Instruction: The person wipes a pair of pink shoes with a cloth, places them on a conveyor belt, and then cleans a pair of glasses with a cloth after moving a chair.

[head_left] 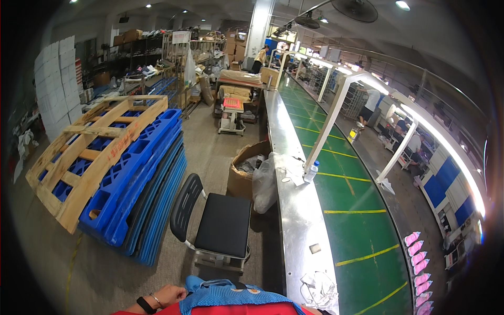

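Blue mesh cloth (228,297) lies against a red garment (241,308), left of the near end of the metal desk (302,226); it could snag on the black chair (226,223) ahead if carried forward too low. On the desk's conveyor-side edge, a bottle (311,172) could tip onto the green belt (349,236) if knocked. The left hand (170,295) has curled fingers at the cloth's left end, seemingly touching it; whether they clamp it, I cannot tell. The right hand is out of view.

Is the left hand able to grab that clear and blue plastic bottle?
Probably not: the clear and blue plastic bottle stands on the silvery metal ledge, too far ahead of the left hand.
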The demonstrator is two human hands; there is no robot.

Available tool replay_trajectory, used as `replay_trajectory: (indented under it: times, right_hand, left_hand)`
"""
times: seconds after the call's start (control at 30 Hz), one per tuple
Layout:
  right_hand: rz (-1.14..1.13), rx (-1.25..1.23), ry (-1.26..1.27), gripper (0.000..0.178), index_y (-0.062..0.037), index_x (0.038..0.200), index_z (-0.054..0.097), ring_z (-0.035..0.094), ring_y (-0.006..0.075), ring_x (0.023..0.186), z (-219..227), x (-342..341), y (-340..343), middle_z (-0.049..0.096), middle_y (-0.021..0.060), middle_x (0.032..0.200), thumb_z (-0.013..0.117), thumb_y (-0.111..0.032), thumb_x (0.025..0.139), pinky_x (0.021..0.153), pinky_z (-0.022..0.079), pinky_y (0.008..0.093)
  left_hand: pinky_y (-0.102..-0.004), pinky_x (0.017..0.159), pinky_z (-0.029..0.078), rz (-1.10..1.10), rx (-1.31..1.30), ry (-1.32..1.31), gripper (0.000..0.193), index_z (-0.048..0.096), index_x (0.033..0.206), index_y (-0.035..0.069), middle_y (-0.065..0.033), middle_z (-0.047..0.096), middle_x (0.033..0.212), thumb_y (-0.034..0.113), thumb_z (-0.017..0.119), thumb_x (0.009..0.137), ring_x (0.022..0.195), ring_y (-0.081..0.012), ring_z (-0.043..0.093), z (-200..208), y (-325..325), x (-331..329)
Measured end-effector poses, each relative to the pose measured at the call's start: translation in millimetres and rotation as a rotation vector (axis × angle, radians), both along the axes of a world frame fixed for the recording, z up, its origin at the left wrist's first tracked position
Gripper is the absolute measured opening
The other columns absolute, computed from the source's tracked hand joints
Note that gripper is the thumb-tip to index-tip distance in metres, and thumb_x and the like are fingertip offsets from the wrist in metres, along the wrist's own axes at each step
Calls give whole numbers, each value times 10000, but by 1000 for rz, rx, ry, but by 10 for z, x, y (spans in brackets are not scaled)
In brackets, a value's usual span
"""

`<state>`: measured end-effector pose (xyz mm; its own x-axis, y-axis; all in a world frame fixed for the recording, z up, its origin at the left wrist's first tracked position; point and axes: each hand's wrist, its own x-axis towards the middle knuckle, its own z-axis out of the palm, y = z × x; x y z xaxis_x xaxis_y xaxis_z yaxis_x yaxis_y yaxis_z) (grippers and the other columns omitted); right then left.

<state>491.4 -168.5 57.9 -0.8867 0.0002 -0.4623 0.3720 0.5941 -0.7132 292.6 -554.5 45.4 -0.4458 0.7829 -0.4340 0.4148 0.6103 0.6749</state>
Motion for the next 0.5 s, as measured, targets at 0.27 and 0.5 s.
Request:
replay_trajectory:
  times: [0.27,0.5]
  right_hand:
    - [-114,32,-48,250,-53,976,525,567,340,806,53,99,19,570,163,881,473,-219,797,686,454,380]
    - [-171,50,-60,242,-51,963,531,569,339,799,49,140,-26,573,165,871,474,-215,794,683,455,380]
  left_hand:
    - [-366,678,446,-340,-324,-20,244,591,963,102,-143,595,794,204,468,779,757,-304,578,86,38,-152]
    - [-370,685,446,-299,-309,-58,247,591,967,102,-148,593,804,204,466,780,765,-308,576,187,146,-231]
